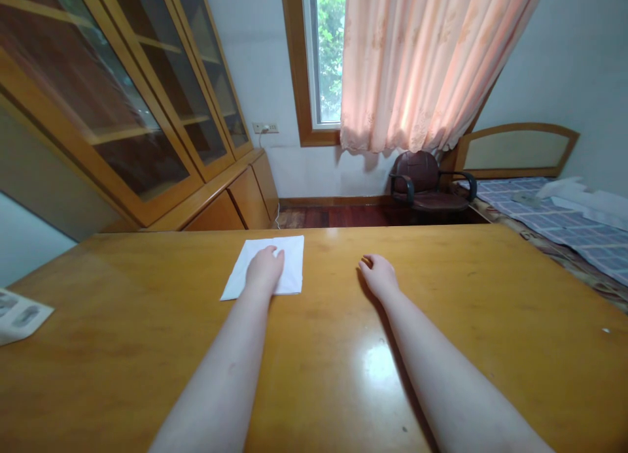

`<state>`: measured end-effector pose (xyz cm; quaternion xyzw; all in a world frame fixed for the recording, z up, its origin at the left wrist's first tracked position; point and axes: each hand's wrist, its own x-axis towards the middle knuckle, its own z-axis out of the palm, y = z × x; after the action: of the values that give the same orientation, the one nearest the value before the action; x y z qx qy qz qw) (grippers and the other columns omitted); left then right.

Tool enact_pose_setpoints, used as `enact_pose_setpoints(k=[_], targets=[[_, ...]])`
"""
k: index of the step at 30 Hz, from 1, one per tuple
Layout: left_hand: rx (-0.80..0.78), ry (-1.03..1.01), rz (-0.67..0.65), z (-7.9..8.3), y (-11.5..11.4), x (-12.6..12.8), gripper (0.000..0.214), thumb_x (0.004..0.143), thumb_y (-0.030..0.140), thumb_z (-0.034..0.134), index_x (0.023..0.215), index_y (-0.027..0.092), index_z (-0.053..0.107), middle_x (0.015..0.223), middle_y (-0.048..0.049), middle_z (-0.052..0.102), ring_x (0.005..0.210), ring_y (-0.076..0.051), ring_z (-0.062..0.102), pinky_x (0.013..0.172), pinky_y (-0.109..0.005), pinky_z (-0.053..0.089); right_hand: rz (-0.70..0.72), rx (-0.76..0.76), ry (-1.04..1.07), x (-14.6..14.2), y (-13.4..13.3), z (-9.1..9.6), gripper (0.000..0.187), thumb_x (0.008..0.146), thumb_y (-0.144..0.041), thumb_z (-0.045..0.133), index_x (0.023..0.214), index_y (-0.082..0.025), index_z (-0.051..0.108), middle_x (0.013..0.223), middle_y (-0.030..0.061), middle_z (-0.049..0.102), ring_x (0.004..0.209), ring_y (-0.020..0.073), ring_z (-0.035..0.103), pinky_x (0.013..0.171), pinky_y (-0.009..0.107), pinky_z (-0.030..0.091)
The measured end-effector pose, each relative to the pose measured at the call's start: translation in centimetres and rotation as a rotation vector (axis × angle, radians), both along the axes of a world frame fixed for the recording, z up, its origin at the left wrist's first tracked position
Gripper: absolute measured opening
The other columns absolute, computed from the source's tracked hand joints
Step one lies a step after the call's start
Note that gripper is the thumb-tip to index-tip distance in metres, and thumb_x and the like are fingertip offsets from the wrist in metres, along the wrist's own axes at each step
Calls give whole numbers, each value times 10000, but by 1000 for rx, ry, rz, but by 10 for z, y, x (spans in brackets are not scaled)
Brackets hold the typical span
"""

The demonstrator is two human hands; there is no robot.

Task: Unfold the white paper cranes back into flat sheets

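Note:
A white sheet of paper (293, 263), seemingly folded, lies flat on the wooden table (324, 348) toward its far edge. My left hand (265, 268) rests over the paper's middle, palm down, with the thumb apart from the fingers and nothing gripped. To the right of the paper, my right hand (379, 276) is just above or on the bare tabletop. Its fingers curl loosely, a gap shows between thumb and forefinger, and I see nothing in it. The undersides of both hands are hidden.
A printed paper (24, 316) lies at the table's left edge. Beyond the table stand a glass-door cabinet (161, 113), a brown armchair (419, 182) and a bed (564, 208) with a checked cover. A pink curtain (417, 61) hangs by the window.

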<state>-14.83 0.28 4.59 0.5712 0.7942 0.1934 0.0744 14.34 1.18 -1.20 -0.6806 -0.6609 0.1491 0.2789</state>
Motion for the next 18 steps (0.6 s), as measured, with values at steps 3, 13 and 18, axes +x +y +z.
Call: enact_pose_setpoints(k=[3, 13, 18], targets=[[-101, 145, 194, -9, -8, -53, 476, 820, 412, 405, 1114, 102, 615, 1131, -220, 617, 1042, -371, 577, 839, -467, 461, 2, 5, -10, 0, 1, -2, 351, 812, -360, 510, 1072, -172, 650, 1121, 74, 659, 1066, 232, 570, 937, 329, 383], [-169, 41, 351, -34, -5, -104, 578, 693, 588, 537, 1122, 208, 611, 1140, -181, 620, 1017, -385, 578, 796, -512, 466, 15, 12, -53, -1, 1, -2, 300, 792, -368, 541, 993, -197, 684, 1113, 61, 654, 1062, 215, 560, 940, 306, 366], [-154, 51, 353, -32, -6, -106, 557, 697, 592, 525, 1086, 207, 631, 1124, -167, 630, 994, -372, 588, 776, -484, 479, 12, 4, -61, -3, 0, 0, 298, 789, -371, 542, 992, -208, 685, 1131, 59, 641, 1070, 219, 551, 945, 318, 357]])
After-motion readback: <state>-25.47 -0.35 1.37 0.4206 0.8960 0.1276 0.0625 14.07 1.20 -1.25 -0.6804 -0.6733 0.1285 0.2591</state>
